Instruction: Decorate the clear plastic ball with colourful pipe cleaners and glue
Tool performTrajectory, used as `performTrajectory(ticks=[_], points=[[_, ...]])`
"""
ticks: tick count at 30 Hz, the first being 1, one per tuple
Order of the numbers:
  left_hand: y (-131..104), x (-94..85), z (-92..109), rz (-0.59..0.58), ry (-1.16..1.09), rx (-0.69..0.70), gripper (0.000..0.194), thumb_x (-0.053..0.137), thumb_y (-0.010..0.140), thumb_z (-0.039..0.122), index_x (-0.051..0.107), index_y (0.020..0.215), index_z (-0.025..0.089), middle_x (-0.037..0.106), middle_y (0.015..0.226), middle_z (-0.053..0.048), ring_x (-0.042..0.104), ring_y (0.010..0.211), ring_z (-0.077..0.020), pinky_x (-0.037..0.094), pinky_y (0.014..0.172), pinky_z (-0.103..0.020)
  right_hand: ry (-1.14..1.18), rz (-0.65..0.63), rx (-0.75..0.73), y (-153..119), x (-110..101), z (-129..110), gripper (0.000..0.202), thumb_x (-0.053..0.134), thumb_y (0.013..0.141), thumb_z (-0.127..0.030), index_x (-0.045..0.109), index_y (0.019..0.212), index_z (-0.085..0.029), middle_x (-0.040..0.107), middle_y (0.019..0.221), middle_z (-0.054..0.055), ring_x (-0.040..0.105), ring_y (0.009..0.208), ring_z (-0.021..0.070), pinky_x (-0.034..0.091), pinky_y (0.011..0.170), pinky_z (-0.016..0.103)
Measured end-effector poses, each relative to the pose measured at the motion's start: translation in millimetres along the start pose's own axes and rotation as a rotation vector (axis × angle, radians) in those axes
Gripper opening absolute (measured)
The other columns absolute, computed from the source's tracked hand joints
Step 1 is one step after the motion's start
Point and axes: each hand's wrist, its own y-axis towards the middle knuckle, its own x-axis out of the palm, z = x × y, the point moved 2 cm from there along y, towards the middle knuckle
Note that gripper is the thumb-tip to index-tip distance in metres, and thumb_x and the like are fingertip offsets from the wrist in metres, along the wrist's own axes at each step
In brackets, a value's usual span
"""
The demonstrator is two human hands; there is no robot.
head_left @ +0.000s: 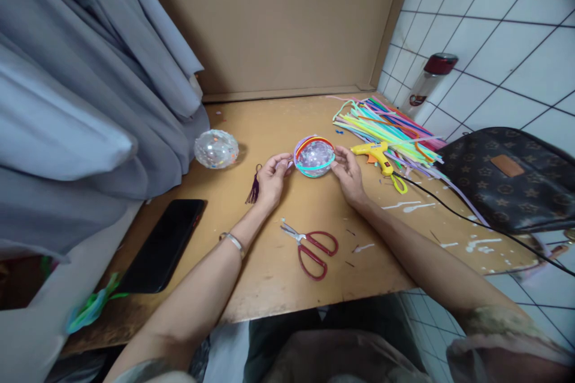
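In the middle of the table, a clear ball [313,157] wrapped with red, yellow, turquoise and purple pipe cleaner bands is held between my two hands. My left hand [272,178] pinches at the ball's left edge, near a purple strand. At the right edge, the fingers of my right hand [348,175] are closed on the ball's rim. A dark purple tassel [253,190] with a small loop lies just left of my left hand. Red-handled scissors [311,248] lie below the ball. To the right of my right hand rests a yellow glue gun [376,157].
A second clear ball [217,149] sits at the left. Many pipe cleaners [389,128] are piled at the back right, beside a brown patterned bag [507,176]. A black phone [164,245] lies front left. The glue gun's black cord [453,210] crosses the right side. Grey curtain [90,72] hangs left.
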Motion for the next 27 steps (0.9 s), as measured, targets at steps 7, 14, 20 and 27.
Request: performTrajectory(ticks=[7,14,20,27], points=[[0.6,0.7,-2.9,-0.032,-0.064,-0.029,0.034,0.078,0.075,0.046,0.072,0.094,0.019,0.075,0.101,-0.007,0.070,0.087,-0.0164,0.058,0.082,-0.031,-0.033,-0.058,-0.023,1.2,-1.2,0.9,0.051,0.061,0.084,-0.057,0.057,0.124,-0.026,0.063,0.125,0.010,0.061,0.112,0.0262,0.052,0.099,0.047],[1.8,2.3,-3.1,-0.062,-0.118,-0.043,0.037,0.081,0.071,0.046,0.072,0.092,0.018,0.075,0.098,-0.006,0.071,0.086,-0.0153,0.059,0.086,-0.032,-0.141,-0.022,-0.122,-3.2,-3.4,-11.0,0.040,0.061,0.086,-0.048,0.061,0.119,-0.026,0.058,0.117,0.009,0.060,0.107,0.0246,0.055,0.093,0.044],[1.8,2.3,-2.1,-0.041,-0.104,-0.055,0.035,0.081,0.069,0.045,0.073,0.091,0.019,0.075,0.094,-0.005,0.070,0.081,-0.0140,0.058,0.081,-0.029,-0.185,0.015,-0.129,-4.9,-2.0,-15.8,0.036,0.059,0.087,-0.044,0.061,0.118,-0.025,0.058,0.115,0.009,0.060,0.107,0.0253,0.053,0.095,0.046],[1.0,1.8,0.1,-0.010,-0.056,-0.032,0.032,0.079,0.071,0.043,0.073,0.091,0.019,0.075,0.098,-0.007,0.069,0.080,-0.0135,0.057,0.077,-0.028,-0.237,0.010,-0.145,-3.0,-3.6,-11.4,0.042,0.057,0.089,-0.046,0.057,0.125,-0.026,0.058,0.121,0.010,0.058,0.114,0.0266,0.051,0.098,0.047]])
